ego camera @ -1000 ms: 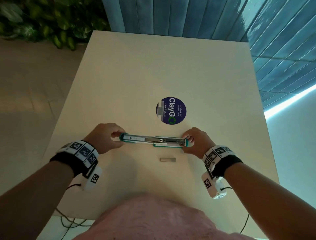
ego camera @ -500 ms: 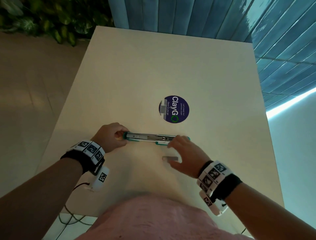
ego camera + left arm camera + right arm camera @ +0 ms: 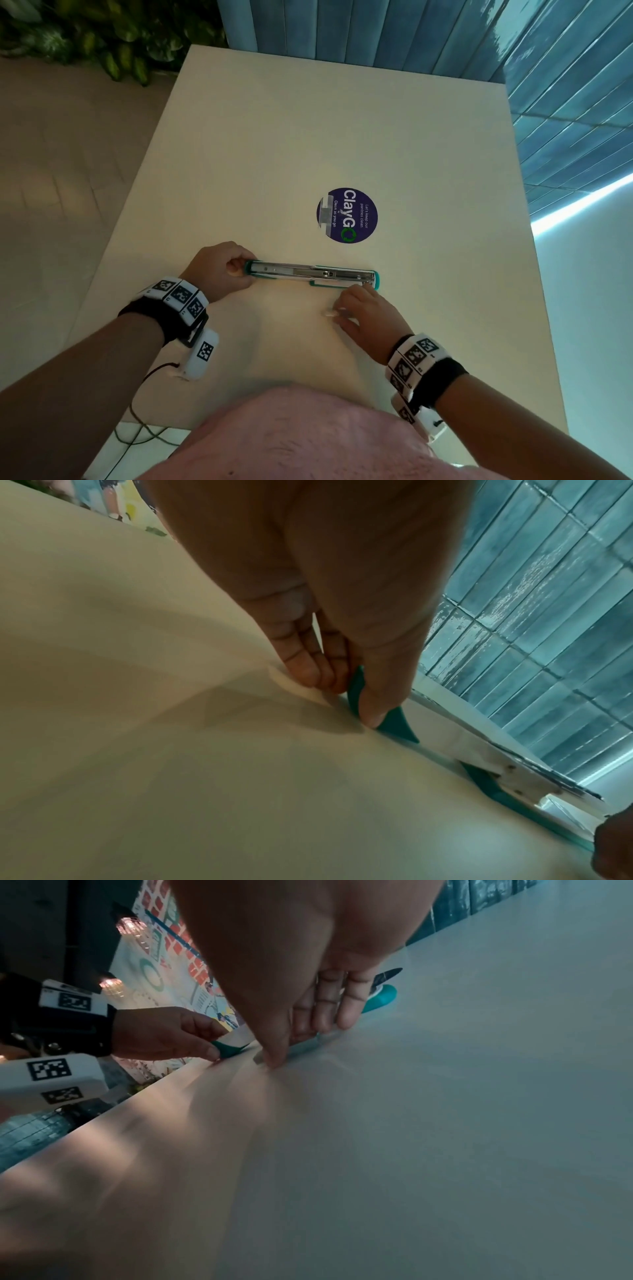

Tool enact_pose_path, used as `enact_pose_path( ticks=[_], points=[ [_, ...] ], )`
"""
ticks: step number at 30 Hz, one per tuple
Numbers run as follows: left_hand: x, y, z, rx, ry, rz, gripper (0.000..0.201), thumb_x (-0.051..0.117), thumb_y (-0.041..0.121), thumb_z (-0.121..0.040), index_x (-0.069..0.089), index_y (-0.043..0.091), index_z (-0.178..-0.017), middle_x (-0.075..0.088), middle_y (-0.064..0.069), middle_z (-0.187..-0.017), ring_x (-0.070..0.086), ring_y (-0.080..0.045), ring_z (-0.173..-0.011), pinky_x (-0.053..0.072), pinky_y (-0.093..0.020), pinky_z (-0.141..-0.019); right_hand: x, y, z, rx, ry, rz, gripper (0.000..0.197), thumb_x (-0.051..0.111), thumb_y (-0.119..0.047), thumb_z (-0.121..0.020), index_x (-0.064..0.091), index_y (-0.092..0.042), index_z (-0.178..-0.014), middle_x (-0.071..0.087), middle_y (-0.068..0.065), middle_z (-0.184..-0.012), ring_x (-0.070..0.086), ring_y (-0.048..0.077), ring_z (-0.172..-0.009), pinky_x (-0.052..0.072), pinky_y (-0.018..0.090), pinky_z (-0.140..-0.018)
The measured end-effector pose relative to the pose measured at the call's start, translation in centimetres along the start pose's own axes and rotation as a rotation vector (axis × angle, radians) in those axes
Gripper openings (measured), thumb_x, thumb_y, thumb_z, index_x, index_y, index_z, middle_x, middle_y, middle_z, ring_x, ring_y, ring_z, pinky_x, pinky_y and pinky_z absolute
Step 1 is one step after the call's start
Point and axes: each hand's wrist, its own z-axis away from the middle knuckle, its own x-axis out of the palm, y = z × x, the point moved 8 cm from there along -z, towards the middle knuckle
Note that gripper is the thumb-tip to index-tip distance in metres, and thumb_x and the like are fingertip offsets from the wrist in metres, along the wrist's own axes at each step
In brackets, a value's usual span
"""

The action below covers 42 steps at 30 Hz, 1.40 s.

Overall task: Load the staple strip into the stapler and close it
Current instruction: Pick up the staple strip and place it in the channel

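A teal stapler [image 3: 308, 273] lies flat and opened on the cream table [image 3: 274, 154], its metal staple channel facing up. My left hand [image 3: 236, 270] pinches the stapler's left end [image 3: 397, 723] between thumb and curled fingers [image 3: 346, 696]. Just in front of the stapler's right half, my right hand [image 3: 337, 313] is down on the table, thumb and fingertips closing on the small silver staple strip [image 3: 329, 312]. The hand hides most of the strip. In the right wrist view the right hand [image 3: 291, 1050] touches the table, with the stapler's teal end [image 3: 380, 999] behind the fingers.
A round purple sticker [image 3: 347, 216] is stuck flat on the table behind the stapler. A blue tiled wall [image 3: 565, 102] runs along the far and right sides. Green plants [image 3: 85, 34] stand beyond the far left corner. The table's left edge drops to the floor.
My right hand left the stapler's right end, moved toward me and came down onto the staple strip, now covering it. My left hand kept its hold on the left end.
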Motion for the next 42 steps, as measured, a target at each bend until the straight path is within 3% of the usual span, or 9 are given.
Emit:
enact_pose_path(
  ticks=[6,11,19,23,27,31,36,39,42],
  points=[
    [-0.1,0.1,0.1,-0.010,0.006,0.014,0.030,0.078,0.012,-0.066,0.067,0.027,-0.091,0.068,0.003,-0.088,0.057,0.004,-0.088,0.041,0.000,-0.070,-5.6,1.4,-1.8,0.065,0.203,-0.016,0.009,0.055,-0.022,-0.088,0.059,-0.018,-0.095,0.061,0.004,-0.090,0.050,0.022,-0.085,0.046,0.035,-0.073],
    [0.0,0.1,0.0,-0.020,-0.007,0.018,0.031,0.078,0.012,-0.066,0.067,0.027,-0.091,0.068,0.003,-0.089,0.057,0.003,-0.089,0.040,0.001,-0.070,-5.4,2.5,-2.7,0.088,0.096,0.039,0.016,0.052,-0.021,-0.090,0.059,-0.017,-0.104,0.059,0.005,-0.099,0.051,0.023,-0.095,0.052,0.040,-0.074],
    [-0.1,0.1,0.0,-0.023,0.000,0.033,0.030,0.078,0.011,-0.066,0.068,0.023,-0.091,0.068,0.001,-0.089,0.058,0.002,-0.088,0.041,0.000,-0.069,-4.8,2.1,-2.7,0.074,0.048,0.092,0.015,0.051,-0.020,-0.091,0.060,-0.014,-0.101,0.059,0.008,-0.098,0.052,0.025,-0.094,0.052,0.040,-0.069],
    [-0.1,0.2,0.0,-0.020,0.003,0.026,0.029,0.078,0.012,-0.066,0.068,0.024,-0.091,0.069,0.001,-0.089,0.057,0.001,-0.089,0.042,-0.001,-0.070,-5.1,1.8,-2.9,0.094,0.009,0.098,0.016,0.051,-0.019,-0.090,0.064,-0.015,-0.098,0.060,0.009,-0.096,0.051,0.026,-0.094,0.052,0.043,-0.073],
    [-0.1,0.2,0.1,-0.019,-0.001,0.021,0.030,0.078,0.011,-0.066,0.068,0.022,-0.092,0.068,-0.001,-0.089,0.056,-0.001,-0.091,0.042,0.000,-0.070,-4.6,1.8,-3.8,0.126,-0.120,0.195,0.023,0.044,-0.020,-0.092,0.064,-0.018,-0.102,0.057,0.008,-0.096,0.047,0.023,-0.094,0.048,0.038,-0.077],
    [-0.1,0.1,0.1,-0.017,-0.007,0.011,0.030,0.078,0.011,-0.066,0.067,0.024,-0.091,0.069,0.000,-0.090,0.056,-0.001,-0.090,0.042,-0.001,-0.070,-4.3,2.0,-4.0,0.148,-0.158,0.196,0.025,0.042,-0.023,-0.092,0.064,-0.018,-0.101,0.056,0.008,-0.094,0.046,0.022,-0.090,0.046,0.037,-0.076],
    [-0.1,0.2,0.0,-0.017,-0.008,0.007,0.030,0.078,0.011,-0.065,0.067,0.024,-0.091,0.069,-0.001,-0.090,0.056,0.000,-0.090,0.042,-0.001,-0.070,-4.3,2.7,-3.6,0.141,-0.133,0.040,0.023,0.056,-0.024,-0.087,0.062,-0.022,-0.109,0.058,0.010,-0.095,0.049,0.025,-0.092,0.045,0.039,-0.082],
    [-0.1,0.2,0.0,-0.022,-0.012,0.000,0.031,0.078,0.011,-0.065,0.067,0.025,-0.090,0.069,0.000,-0.090,0.056,0.000,-0.091,0.042,-0.001,-0.070,-3.6,3.6,-3.7,0.181,-0.130,0.017,0.029,0.064,-0.024,-0.082,0.061,-0.022,-0.111,0.058,0.009,-0.096,0.050,0.025,-0.093,0.043,0.035,-0.082],
    [0.0,0.1,0.0,-0.030,-0.015,-0.003,0.031,0.078,0.011,-0.065,0.068,0.023,-0.091,0.068,-0.001,-0.090,0.056,0.001,-0.090,0.042,0.000,-0.070,-3.5,4.4,-3.4,0.220,-0.043,-0.026,0.048,0.071,-0.024,-0.075,0.053,-0.020,-0.119,0.056,0.006,-0.107,0.048,0.022,-0.102,0.038,0.028,-0.087]
  ],
)
